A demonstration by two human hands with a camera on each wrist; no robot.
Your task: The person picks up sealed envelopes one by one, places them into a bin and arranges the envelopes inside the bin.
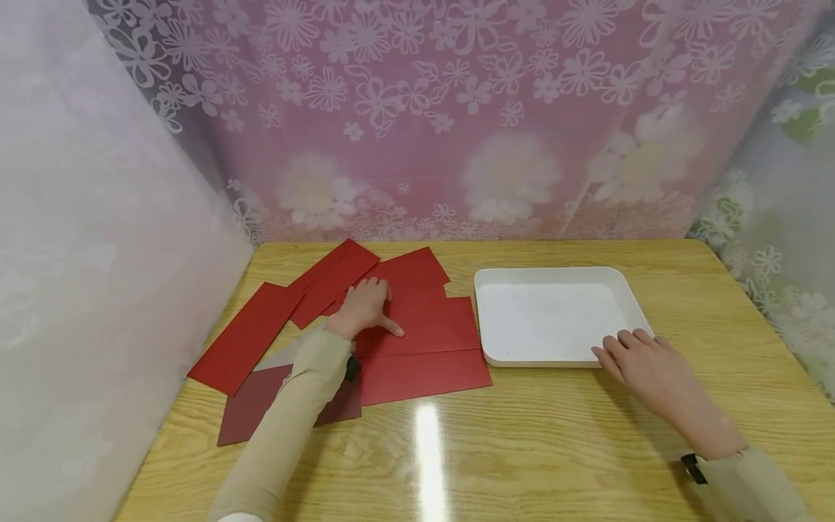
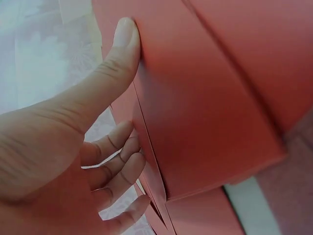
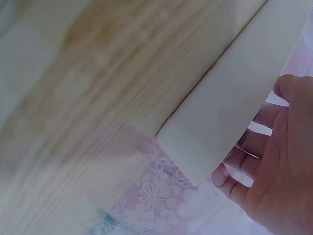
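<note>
Several red paper envelopes (image 1: pixel 417 319) lie overlapping on the left half of the table. My left hand (image 1: pixel 363 310) is over the middle of them, its thumb stretched out and its fingers spread apart from it. In the left wrist view the thumb (image 2: pixel 120 54) lies at the edge of the top envelope (image 2: pixel 205 122), with the fingertips by the edges below it. On the right stands a white rectangular tray (image 1: pixel 554 315) with nothing in it. My right hand (image 1: pixel 646 366) holds its front right corner, fingers curled over the rim (image 3: pixel 239 83).
At the far left lies another red envelope (image 1: pixel 248 337), with a darker maroon sheet (image 1: pixel 241 413) partly under it. The wooden table (image 1: pixel 522 449) ends at a pink flowered curtain (image 1: pixel 417 145) behind. A pale curtain (image 1: pixel 98 254) hangs along the left side.
</note>
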